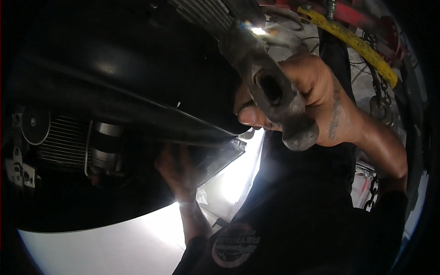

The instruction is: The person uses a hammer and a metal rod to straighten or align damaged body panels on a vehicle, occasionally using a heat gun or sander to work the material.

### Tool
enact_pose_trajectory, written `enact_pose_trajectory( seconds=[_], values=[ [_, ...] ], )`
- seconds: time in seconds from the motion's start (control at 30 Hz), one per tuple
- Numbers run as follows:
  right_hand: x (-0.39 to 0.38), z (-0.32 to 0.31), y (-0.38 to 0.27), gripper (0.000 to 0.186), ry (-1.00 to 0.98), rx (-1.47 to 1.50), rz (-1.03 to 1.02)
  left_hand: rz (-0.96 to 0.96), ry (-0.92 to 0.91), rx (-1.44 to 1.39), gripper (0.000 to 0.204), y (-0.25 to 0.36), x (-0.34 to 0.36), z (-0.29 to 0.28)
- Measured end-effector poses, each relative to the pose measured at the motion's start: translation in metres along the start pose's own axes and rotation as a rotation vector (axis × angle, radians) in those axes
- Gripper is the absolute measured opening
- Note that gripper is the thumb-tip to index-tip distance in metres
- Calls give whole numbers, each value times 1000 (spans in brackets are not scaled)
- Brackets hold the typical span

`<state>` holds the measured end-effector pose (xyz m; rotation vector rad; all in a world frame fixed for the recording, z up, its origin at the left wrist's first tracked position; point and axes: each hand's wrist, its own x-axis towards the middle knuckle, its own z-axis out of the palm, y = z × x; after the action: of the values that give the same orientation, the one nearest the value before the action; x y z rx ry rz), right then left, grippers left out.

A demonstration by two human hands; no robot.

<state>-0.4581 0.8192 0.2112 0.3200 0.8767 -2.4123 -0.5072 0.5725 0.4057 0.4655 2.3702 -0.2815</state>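
Note:
My right hand [325,105] is closed round a dark, worn metal hammer [300,133], its head raised close to the camera with a dark oval eye in it. Behind it stretches a large black curved panel [114,78] with a bright seam along its lower edge. My left hand [178,169] is in shadow at that lower edge, fingers pointing upward; whether they grip or only touch anything is too dim to tell.
A finned metal cooler [64,140] and a silver cylinder [105,142] sit at left below the panel. A yellow bar [357,46], red metal frame [389,43] and hanging chain [380,105] are at upper right. Bright white surfaces [119,243] show below.

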Motion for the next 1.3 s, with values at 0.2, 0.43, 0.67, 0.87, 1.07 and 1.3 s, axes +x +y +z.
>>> enact_pose_trajectory(
  seconds=[0.2, 0.43, 0.67, 0.87, 1.07, 1.3],
  values=[
    [-6, 6, 8, 15, -169, 72, 44, 2, -1, 41, 24, -3, -8, 5],
    [-7, 23, 15, 10, -283, 12, 40, -17, -296, 96, 46, -28, -34, 11],
    [-3, 26, 13, 11, -327, 17, 41, 196, -85, 303, 49, -36, -47, 17],
    [1, 30, 16, 19, -357, -60, 129, 136, -100, 250, 46, -29, -45, 11],
    [4, 37, 19, 15, -359, -70, 27, 136, -27, 131, 42, -36, -42, 21],
    [13, 41, 10, 10, -280, -211, -189, 443, 105, 351, 41, -51, -31, 15]
  ],
)
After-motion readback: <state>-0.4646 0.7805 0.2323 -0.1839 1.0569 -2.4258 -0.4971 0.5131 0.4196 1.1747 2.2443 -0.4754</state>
